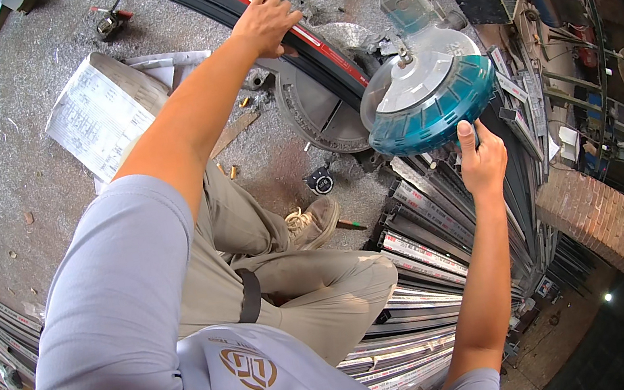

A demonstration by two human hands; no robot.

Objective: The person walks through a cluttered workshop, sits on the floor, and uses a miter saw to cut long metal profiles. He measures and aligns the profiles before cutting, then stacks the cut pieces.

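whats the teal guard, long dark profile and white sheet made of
Teal guard: probably moulded plastic, glossy, given its ribs and highlights. Long dark profile: perhaps coated metal, though plastic is possible; satin, with straight ridges. White sheet: likely matte paper, thin and bent.

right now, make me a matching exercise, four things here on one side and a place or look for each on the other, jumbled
1. left hand
2. shoe
3. right hand
4. papers

A. at the teal saw guard
B. white, with print
C. on the long black profile
D. brownish, pale laces

Pairs: 1-C, 2-D, 3-A, 4-B
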